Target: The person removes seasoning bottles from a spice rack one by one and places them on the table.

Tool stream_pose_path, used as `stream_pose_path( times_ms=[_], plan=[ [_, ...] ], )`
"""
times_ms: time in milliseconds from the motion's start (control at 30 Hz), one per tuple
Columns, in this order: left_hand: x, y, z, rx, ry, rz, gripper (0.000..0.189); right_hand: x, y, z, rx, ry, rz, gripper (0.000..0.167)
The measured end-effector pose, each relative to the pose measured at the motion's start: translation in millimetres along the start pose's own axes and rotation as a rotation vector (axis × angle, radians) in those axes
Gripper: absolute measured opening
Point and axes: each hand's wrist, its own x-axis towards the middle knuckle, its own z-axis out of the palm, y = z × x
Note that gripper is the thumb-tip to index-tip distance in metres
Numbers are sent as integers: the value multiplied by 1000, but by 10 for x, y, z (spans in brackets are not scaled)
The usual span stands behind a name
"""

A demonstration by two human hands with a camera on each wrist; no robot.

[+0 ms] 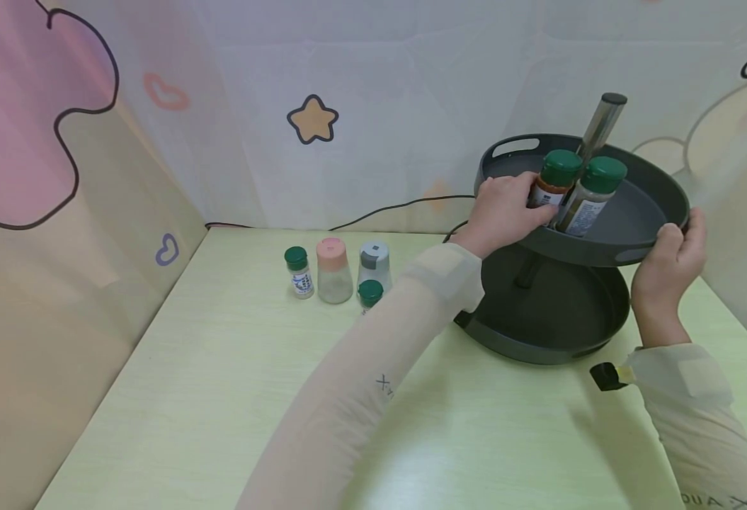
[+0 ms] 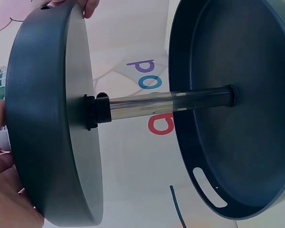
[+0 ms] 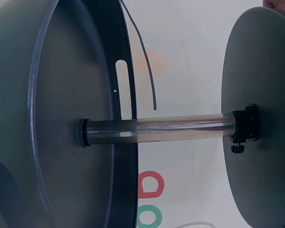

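A two-tier dark grey round rack stands at the right in the head view, its upper tray point(image 1: 653, 205) on a metal pole point(image 1: 600, 124) above the lower tray point(image 1: 539, 347). Two green-capped spice jars are in the upper tray, one with orange-brown contents point(image 1: 553, 185), the other a clear labelled jar point(image 1: 585, 205) beside it. My left hand point(image 1: 507, 212) reaches over the near left rim and holds the orange-brown jar between thumb and fingers. With fingers behind the rim and thumb in front, my right hand point(image 1: 669, 276) grips the upper tray's right side.
Left of the rack stand a small green-capped jar point(image 1: 299, 273), a pink-capped shaker point(image 1: 333, 273) and a grey-capped shaker point(image 1: 374, 258). Another green-capped jar point(image 1: 369, 292) is partly hidden by my left sleeve. A thin black cable point(image 1: 398, 205) runs along the back wall.
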Motion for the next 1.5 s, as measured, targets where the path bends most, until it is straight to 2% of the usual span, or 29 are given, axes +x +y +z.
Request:
stream_pose_path(
  times_ms=[533,800,967,1200,1500],
  plan=[
    [1,-9,17,-33,8,-4,38,-7,-7,-2,-24,-5,-1,25],
    [6,1,15,-95,28,-33,41,-23,-42,2,-12,-6,8,25],
    [-1,4,-2,-120,51,-15,44,-16,-35,0,-9,-11,9,25],
    [4,2,-34,-217,70,-10,45,4,0,-6,9,-8,20,26],
    [-10,-17,-72,-356,67,40,41,4,-2,-7,-10,-10,10,25]
  ],
)
